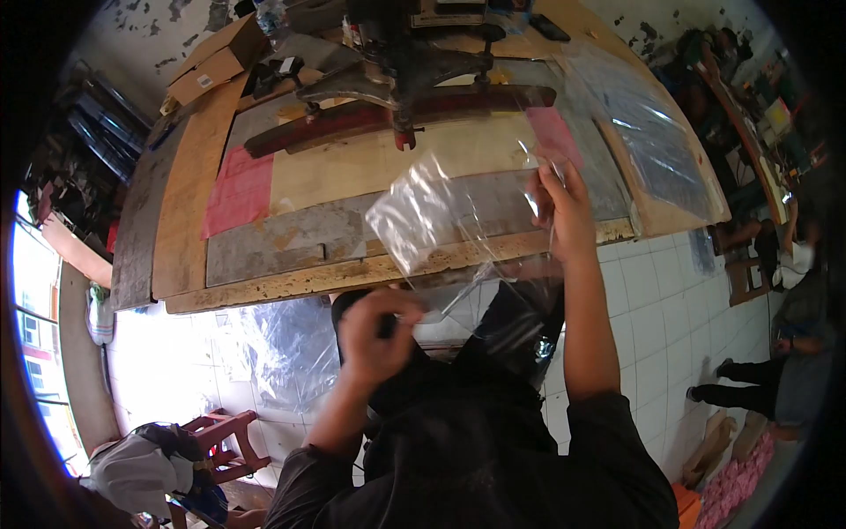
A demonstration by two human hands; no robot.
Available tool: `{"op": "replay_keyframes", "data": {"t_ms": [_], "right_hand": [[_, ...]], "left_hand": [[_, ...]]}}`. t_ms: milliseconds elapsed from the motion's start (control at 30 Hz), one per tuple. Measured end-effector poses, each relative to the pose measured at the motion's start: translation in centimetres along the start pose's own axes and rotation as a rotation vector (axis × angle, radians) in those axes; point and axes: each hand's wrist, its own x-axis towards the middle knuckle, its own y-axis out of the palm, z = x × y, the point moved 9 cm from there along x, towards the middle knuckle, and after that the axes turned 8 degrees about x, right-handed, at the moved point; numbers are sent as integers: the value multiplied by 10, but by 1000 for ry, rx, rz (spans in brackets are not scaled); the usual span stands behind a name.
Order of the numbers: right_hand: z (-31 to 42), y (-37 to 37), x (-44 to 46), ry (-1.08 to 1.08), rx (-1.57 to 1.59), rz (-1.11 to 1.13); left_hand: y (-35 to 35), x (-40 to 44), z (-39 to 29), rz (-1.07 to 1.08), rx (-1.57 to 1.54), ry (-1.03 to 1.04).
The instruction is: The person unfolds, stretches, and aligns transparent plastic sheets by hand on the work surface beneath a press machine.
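A clear plastic sheet (pixel 423 212) hangs creased and shiny over the front edge of the worktable (pixel 326 286) and the person's lap. My right hand (pixel 560 198) pinches its upper right part, fingers closed. Lower and to the left, my left hand (pixel 379 326) is curled near the sheet's lower left edge, slightly blurred; whether it grips the plastic is unclear. Behind the sheet, a dark and red metal press bar (pixel 335 123) spans the table above a cream strip (pixel 352 172) with pink pieces (pixel 240 189) at both ends.
Stacked clear plastic (pixel 656 145) lies on the table's right side. A cardboard box (pixel 216 66) stands at the back left, a phone (pixel 550 28) at the back right. More plastic (pixel 295 353) is below the table. Other people are at lower left and right.
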Motion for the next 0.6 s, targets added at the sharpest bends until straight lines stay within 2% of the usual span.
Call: {"op": "replay_keyframes", "data": {"t_ms": [33,167,233,333,500,567,600], "right_hand": [[0,0,-3,49,-45,41],[22,-20,-21,66,-239,128],[42,-31,-31,-7,-268,157],[74,-38,-49,-108,-299,187],[116,-33,-71,-186,-418,195],[127,-12,-78,-234,-456,285],[131,-4,-81,-236,-458,291]], "left_hand": [[-25,-3,9,-172,-186,-115],[-155,-3,40,-609,-29,-321],[-202,-12,64,-707,53,-416],[-228,-22,73,-619,286,-500],[-233,-38,69,-690,407,-477],[-181,-15,18,-514,578,-135],[-150,-10,5,-326,491,-127]]}}
